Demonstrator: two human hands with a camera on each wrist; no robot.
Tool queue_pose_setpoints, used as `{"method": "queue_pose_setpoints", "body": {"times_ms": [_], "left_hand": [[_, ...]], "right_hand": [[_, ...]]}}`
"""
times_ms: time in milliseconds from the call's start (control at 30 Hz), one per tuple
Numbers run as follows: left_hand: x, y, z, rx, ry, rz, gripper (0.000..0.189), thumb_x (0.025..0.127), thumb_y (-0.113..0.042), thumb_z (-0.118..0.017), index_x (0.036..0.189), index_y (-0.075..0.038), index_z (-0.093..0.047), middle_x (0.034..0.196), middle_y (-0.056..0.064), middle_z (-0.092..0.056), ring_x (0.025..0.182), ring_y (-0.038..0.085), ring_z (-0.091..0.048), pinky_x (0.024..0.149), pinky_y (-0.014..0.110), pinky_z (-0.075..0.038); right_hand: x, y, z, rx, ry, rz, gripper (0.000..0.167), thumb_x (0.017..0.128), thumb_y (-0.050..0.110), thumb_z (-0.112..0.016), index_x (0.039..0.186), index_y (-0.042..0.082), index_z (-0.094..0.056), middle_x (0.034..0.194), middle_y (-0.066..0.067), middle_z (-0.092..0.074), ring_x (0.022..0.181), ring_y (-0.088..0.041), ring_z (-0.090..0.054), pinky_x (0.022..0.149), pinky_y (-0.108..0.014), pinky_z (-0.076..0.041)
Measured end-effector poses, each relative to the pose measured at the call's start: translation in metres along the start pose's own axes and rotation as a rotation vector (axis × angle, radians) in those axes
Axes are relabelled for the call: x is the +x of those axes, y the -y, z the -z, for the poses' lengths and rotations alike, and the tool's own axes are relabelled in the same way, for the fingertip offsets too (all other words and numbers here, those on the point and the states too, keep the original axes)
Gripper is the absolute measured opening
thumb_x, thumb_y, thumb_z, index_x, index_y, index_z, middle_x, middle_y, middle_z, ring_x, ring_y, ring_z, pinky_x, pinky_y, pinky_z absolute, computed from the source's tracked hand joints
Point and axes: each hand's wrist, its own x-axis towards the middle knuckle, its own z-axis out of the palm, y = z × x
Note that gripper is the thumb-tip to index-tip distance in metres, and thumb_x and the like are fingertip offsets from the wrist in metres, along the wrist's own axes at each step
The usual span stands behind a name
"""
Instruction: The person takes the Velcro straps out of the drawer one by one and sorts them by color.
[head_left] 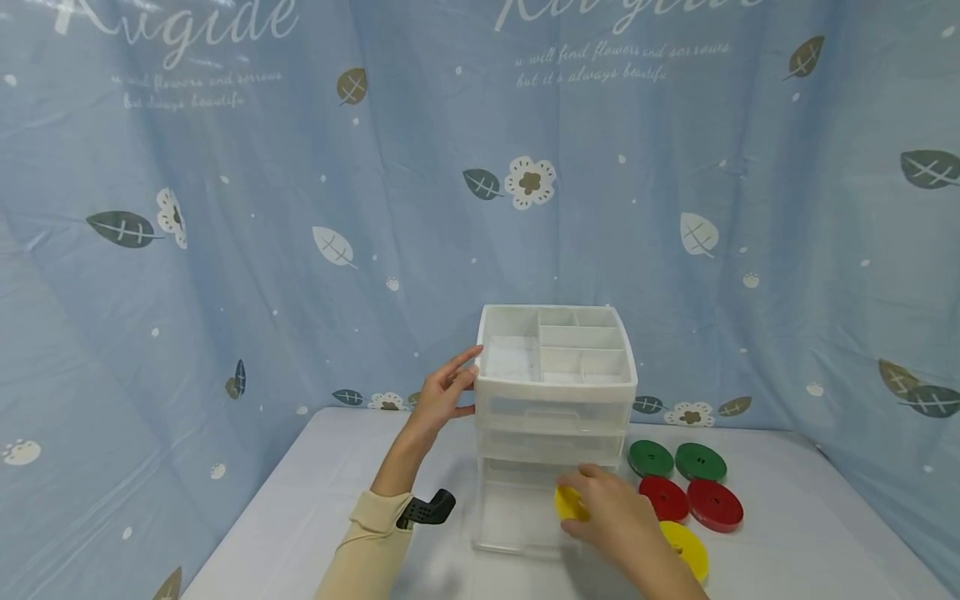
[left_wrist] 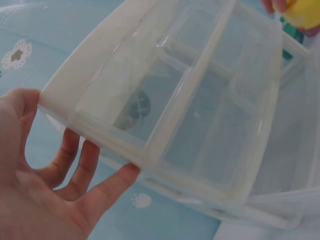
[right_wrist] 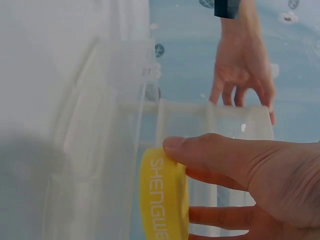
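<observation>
A white drawer unit (head_left: 557,391) with clear drawers stands in the middle of the table. Its clear bottom drawer (head_left: 517,512) is pulled out toward me, while the upper drawers are closed. With spread fingers, my left hand (head_left: 441,396) touches the unit's left side near the top; the left wrist view shows fingertips (left_wrist: 131,171) along its edge. My right hand (head_left: 611,517) pinches a yellow disc (right_wrist: 162,200) between thumb and fingers, over the right part of the pulled-out drawer. White lettering runs along the disc's rim. Part of the disc is hidden behind the fingers.
To the unit's right lie two green discs (head_left: 701,462), two red discs (head_left: 715,505) and another yellow disc (head_left: 686,550). The unit's top tray (head_left: 510,358) has several compartments. A blue printed curtain (head_left: 420,208) hangs behind the white table (head_left: 337,450).
</observation>
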Motion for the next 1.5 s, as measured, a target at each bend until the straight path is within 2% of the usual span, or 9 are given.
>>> {"method": "queue_pose_setpoints", "body": {"times_ms": [167,467,700,1067,1200,1367,1500], "left_hand": [[0.0,0.001,-0.001,-0.009,0.003,-0.001,0.037,0.099,-0.046,-0.055,0.136,-0.05,-0.052,0.123,0.006,-0.06,0.111,0.02,-0.062,0.091,0.047,-0.058],[0.001,0.0,-0.001,-0.007,0.009,0.001,0.039,0.098,-0.047,-0.055,0.137,-0.05,-0.051,0.122,0.006,-0.06,0.112,0.022,-0.063,0.092,0.048,-0.057],[0.003,0.001,0.0,-0.005,0.007,-0.004,0.038,0.098,-0.047,-0.055,0.136,-0.05,-0.051,0.119,0.007,-0.06,0.111,0.022,-0.063,0.092,0.049,-0.057],[0.002,0.0,-0.001,-0.018,0.004,0.004,0.038,0.098,-0.046,-0.056,0.136,-0.049,-0.052,0.117,0.006,-0.059,0.11,0.021,-0.062,0.092,0.049,-0.057],[0.003,0.0,0.0,-0.02,0.007,0.0,0.038,0.099,-0.045,-0.055,0.136,-0.049,-0.052,0.118,0.007,-0.059,0.111,0.021,-0.062,0.093,0.05,-0.056],[0.005,0.0,0.001,-0.026,0.016,0.017,0.039,0.1,-0.041,-0.053,0.139,-0.046,-0.05,0.12,0.007,-0.058,0.111,0.02,-0.062,0.095,0.051,-0.055],[-0.001,-0.01,0.001,-0.033,0.03,0.04,0.042,0.102,-0.036,-0.052,0.143,-0.041,-0.048,0.119,0.006,-0.058,0.111,0.019,-0.062,0.096,0.051,-0.054]], "right_hand": [[-0.011,-0.017,0.004,-0.017,0.031,-0.047,0.046,0.065,0.036,-0.091,0.107,0.032,-0.073,0.125,-0.006,-0.066,0.1,-0.027,-0.065,0.077,-0.065,-0.055],[-0.024,-0.056,0.015,-0.067,0.063,-0.104,0.053,0.064,0.041,-0.09,0.112,0.03,-0.072,0.125,-0.006,-0.065,0.102,-0.025,-0.063,0.079,-0.07,-0.052],[-0.027,-0.098,0.023,-0.075,0.108,-0.19,0.063,0.064,0.051,-0.087,0.118,0.025,-0.07,0.126,-0.015,-0.062,0.102,-0.034,-0.061,0.075,-0.071,-0.051],[-0.042,-0.168,0.01,-0.085,0.203,-0.261,0.074,0.06,0.056,-0.086,0.118,0.013,-0.069,0.115,-0.012,-0.067,0.088,-0.024,-0.06,0.079,-0.064,-0.054],[-0.045,-0.179,0.008,-0.072,0.234,-0.287,0.077,0.057,0.057,-0.087,0.117,0.012,-0.068,0.109,-0.009,-0.067,0.083,-0.02,-0.059,0.075,-0.061,-0.056],[-0.048,-0.184,0.009,-0.063,0.238,-0.308,0.078,0.059,0.055,-0.087,0.118,0.009,-0.067,0.108,-0.012,-0.067,0.081,-0.022,-0.058,0.074,-0.061,-0.056],[-0.049,-0.187,0.007,-0.064,0.243,-0.325,0.077,0.06,0.053,-0.087,0.118,0.006,-0.066,0.106,-0.013,-0.067,0.081,-0.023,-0.058,0.074,-0.06,-0.057]]}}
